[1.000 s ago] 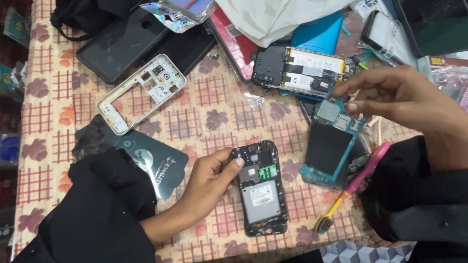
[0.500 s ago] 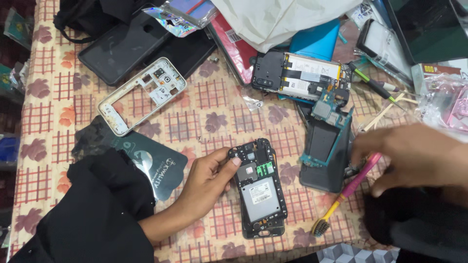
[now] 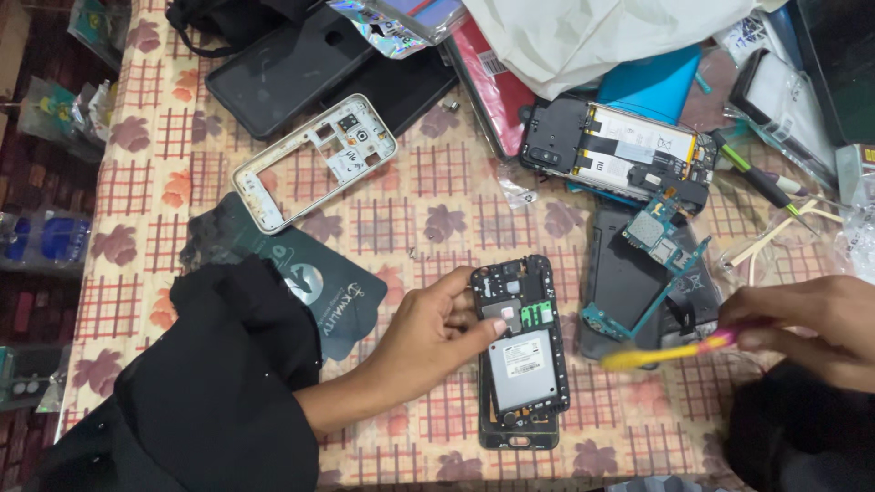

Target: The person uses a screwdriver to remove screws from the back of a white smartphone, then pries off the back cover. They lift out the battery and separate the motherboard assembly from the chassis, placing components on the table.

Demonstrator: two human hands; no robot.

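Fingers of your left hand (image 3: pixel 428 333) are pressing against the left edge of the opened phone (image 3: pixel 520 351), which is lying face down on the checked surface (image 3: pixel 182 173) with its back cover off and its insides bare. Your right hand (image 3: pixel 807 323) is pinching the yellow and pink screwdriver (image 3: pixel 670 351), fingers closed around the pink grip, its blurred tip hovering just beside the phone's right edge. You are risking a slip here: the left hand is only steadying one side, so a push from the tool could skid the phone or scratch its exposed board. Loose parts nearby, like the green circuit board (image 3: pixel 658 235), could get knocked.
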